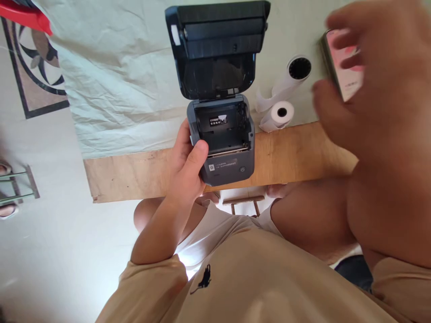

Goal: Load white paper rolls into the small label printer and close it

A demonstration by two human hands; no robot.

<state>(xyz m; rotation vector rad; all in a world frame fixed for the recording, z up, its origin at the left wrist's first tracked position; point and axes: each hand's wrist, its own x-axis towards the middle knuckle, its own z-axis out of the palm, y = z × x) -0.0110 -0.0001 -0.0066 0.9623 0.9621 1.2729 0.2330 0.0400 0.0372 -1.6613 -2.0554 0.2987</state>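
Note:
My left hand [187, 167] grips the left side of a small dark grey printer [232, 168] that rests on the wooden table edge [134, 176], thumb on its front corner. The printer's lid [218, 45] is flipped up and back, and the paper bay [222, 130] holds no roll. My right hand [377, 89] is raised close to the camera and blurred. Its fingers curl over and around a pink-and-white box [350, 85] at the upper right. Whether it grips the box is unclear.
Two white paper rolls [299, 69] [281, 113] lie just right of the printer. A creased pale cloth [117, 89] covers the table behind it. Patterned floor [37, 67] and a red object [27, 15] show at the left. My knees are below the table edge.

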